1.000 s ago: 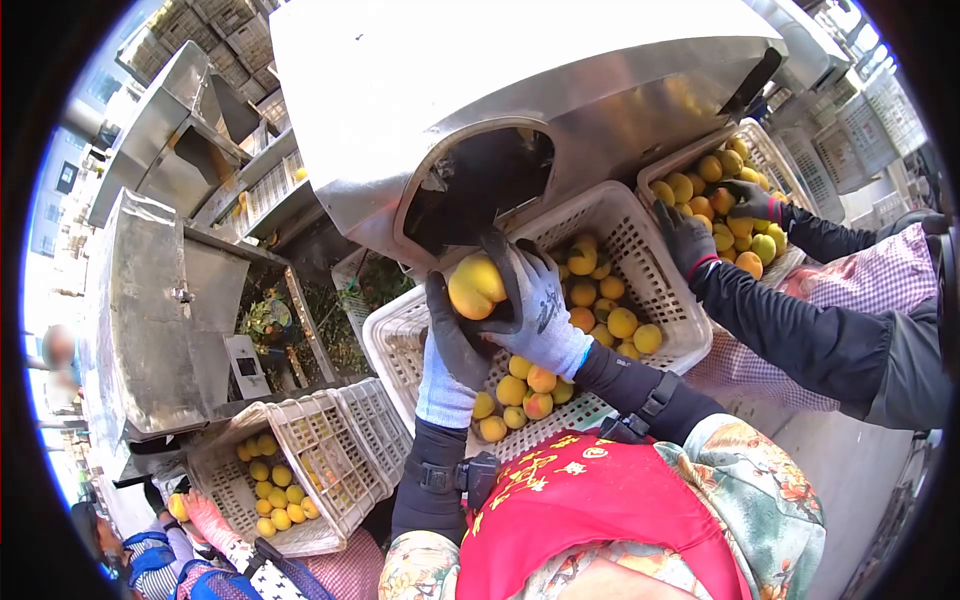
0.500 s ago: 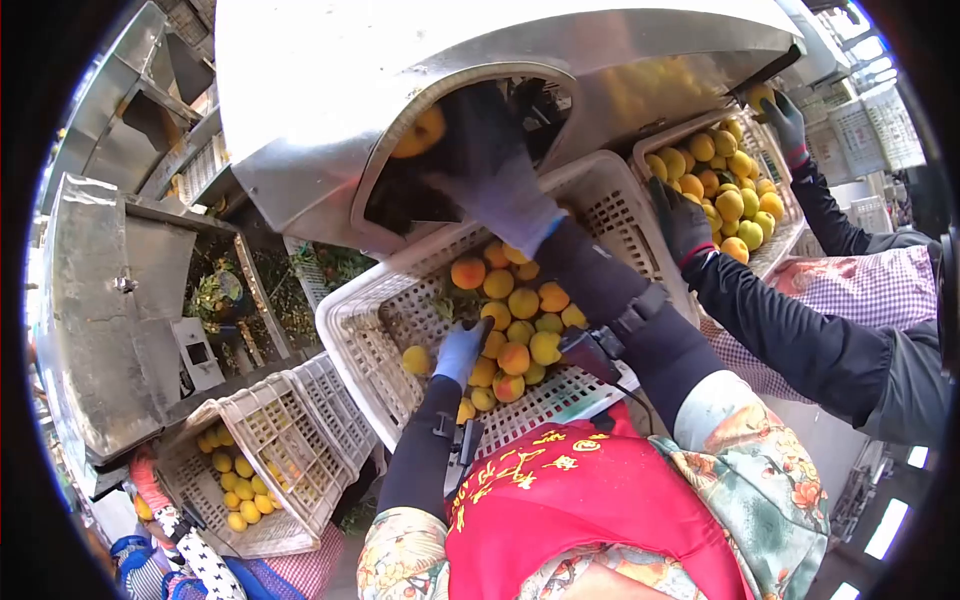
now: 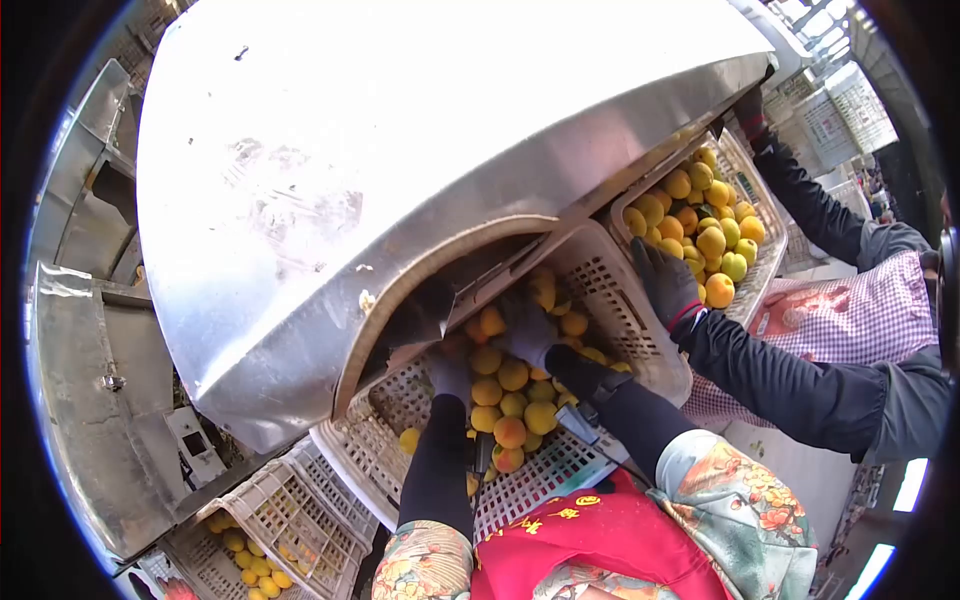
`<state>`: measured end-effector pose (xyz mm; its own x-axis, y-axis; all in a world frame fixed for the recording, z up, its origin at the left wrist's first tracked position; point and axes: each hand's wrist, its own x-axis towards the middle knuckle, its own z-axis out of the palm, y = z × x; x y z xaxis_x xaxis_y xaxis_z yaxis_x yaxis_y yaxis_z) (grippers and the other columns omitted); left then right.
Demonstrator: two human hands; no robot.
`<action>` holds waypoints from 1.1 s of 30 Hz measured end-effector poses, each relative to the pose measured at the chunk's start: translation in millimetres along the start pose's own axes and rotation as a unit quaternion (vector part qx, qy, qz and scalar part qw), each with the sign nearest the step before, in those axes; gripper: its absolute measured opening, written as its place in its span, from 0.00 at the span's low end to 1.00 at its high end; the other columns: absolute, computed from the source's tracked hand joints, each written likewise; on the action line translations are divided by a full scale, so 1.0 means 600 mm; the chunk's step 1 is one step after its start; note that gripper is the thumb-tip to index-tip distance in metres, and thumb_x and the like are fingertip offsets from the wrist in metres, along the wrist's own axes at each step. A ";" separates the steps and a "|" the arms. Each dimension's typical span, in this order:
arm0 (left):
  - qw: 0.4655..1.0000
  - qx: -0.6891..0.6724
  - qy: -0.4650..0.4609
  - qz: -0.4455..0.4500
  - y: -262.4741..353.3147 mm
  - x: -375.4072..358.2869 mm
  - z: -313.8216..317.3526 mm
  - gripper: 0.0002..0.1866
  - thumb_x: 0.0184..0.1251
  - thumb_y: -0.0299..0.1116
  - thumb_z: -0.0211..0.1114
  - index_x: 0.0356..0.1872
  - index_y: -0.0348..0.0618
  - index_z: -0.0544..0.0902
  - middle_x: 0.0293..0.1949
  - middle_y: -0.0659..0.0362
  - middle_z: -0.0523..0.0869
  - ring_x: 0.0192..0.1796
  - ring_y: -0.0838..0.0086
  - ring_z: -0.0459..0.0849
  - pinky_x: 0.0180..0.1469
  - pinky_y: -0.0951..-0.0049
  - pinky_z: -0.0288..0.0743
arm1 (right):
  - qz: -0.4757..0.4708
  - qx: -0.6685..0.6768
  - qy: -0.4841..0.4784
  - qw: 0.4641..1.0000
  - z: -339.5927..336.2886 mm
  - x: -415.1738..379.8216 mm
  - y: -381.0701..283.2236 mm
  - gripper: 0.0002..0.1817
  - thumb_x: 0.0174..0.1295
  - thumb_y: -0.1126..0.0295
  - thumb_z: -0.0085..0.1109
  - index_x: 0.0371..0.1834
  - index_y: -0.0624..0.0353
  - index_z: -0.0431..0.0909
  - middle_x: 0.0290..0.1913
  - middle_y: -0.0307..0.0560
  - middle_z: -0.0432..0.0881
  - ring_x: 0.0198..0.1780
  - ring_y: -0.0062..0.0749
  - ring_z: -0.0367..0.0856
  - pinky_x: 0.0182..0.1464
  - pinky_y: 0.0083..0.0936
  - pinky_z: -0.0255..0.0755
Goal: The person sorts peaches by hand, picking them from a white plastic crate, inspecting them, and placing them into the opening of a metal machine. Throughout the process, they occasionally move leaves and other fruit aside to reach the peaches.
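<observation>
On the far left, a dull metal panel (image 3: 90, 430) stands beside a pale slatted crate (image 3: 300, 500) with yellow fruit (image 3: 265, 572) in it; part of a co-worker's hand (image 3: 178, 588) shows at the near edge. Right of these, a broad, shiny hood (image 3: 320, 110) bulges over the far side of the middle crate (image 3: 630, 315), its arched opening (image 3: 352, 350) right above the crate's left part, presumably so that the two are within one short reach. One stray fruit (image 3: 409, 440) lies in the crate's left part, apart from the main pile. Next comes the gloved left hand (image 3: 450, 376), low in the crate at the pile's left side; its fingers are lost in shadow, so I cannot tell whether they grip anything. The yellow-orange pile (image 3: 512, 404) sits between the crate walls, which likely keep it from rolling away. The right hand (image 3: 532, 335) reaches into the pile's far part—fruit lies close around it, but its fingers are too dark to read as spread or closed. On the right, a fuller crate (image 3: 775, 232) holds more fruit (image 3: 710, 243), and a co-worker's dark glove (image 3: 668, 283) rests at its near-left side, perhaps to steady it—the other glove (image 3: 750, 112) is up by the hood's right end.
</observation>
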<state>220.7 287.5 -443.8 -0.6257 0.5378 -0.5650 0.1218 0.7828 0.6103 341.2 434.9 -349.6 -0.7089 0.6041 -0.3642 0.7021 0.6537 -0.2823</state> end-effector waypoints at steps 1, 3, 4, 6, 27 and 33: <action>0.989 0.094 -0.073 0.093 -0.007 0.003 -0.010 0.44 0.48 0.44 0.76 0.64 0.33 0.65 0.59 0.46 0.75 0.62 0.55 0.74 0.66 0.61 0.64 | -0.011 0.202 -0.009 0.979 -0.024 -0.007 0.003 0.49 0.49 0.54 0.68 0.73 0.58 0.54 0.71 0.61 0.59 0.70 0.57 0.59 0.68 0.46 0.58; 0.965 -0.100 0.001 0.244 0.036 -0.052 -0.055 0.41 0.50 0.40 0.76 0.64 0.37 0.67 0.61 0.48 0.74 0.64 0.57 0.72 0.67 0.62 0.63 | -0.075 0.171 0.044 0.981 -0.047 -0.044 0.008 0.48 0.49 0.57 0.68 0.73 0.57 0.55 0.71 0.60 0.58 0.70 0.56 0.59 0.69 0.45 0.58; 0.942 -0.212 -0.067 0.252 0.054 -0.084 -0.074 0.40 0.52 0.50 0.70 0.64 0.40 0.67 0.63 0.48 0.72 0.65 0.55 0.70 0.66 0.55 0.64 | -0.137 0.138 0.099 0.976 -0.060 -0.061 0.001 0.47 0.49 0.60 0.68 0.73 0.56 0.56 0.72 0.58 0.57 0.70 0.55 0.59 0.69 0.44 0.58; 0.905 -0.317 -0.130 0.252 0.105 -0.162 -0.121 0.42 0.55 0.60 0.64 0.65 0.42 0.67 0.65 0.48 0.70 0.66 0.52 0.68 0.66 0.48 0.65 | -0.171 0.125 0.072 0.975 -0.108 -0.098 -0.034 0.47 0.48 0.60 0.69 0.73 0.55 0.56 0.72 0.59 0.57 0.70 0.56 0.59 0.69 0.44 0.58; 0.514 -0.822 -0.187 0.161 0.163 -0.283 -0.257 0.45 0.47 0.65 0.67 0.64 0.48 0.70 0.61 0.53 0.75 0.61 0.58 0.73 0.65 0.53 0.63 | -0.219 0.262 0.366 0.865 -0.251 -0.124 -0.220 0.51 0.39 0.52 0.76 0.65 0.68 0.61 0.62 0.65 0.69 0.64 0.57 0.67 0.72 0.51 0.51; 0.518 -0.831 -0.187 0.077 0.157 -0.289 -0.275 0.35 0.57 0.54 0.64 0.64 0.48 0.70 0.61 0.49 0.73 0.59 0.58 0.74 0.56 0.58 0.71 | -0.264 0.141 0.424 0.855 -0.250 0.005 -0.248 0.46 0.48 0.57 0.70 0.70 0.61 0.59 0.67 0.61 0.63 0.67 0.55 0.63 0.71 0.52 0.50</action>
<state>213.7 216.2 -196.8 -0.4768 0.8197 -0.3174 -0.8779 -0.4626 0.1240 224.3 407.9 -175.9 -0.6419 0.4499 0.6210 0.1719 0.8736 -0.4553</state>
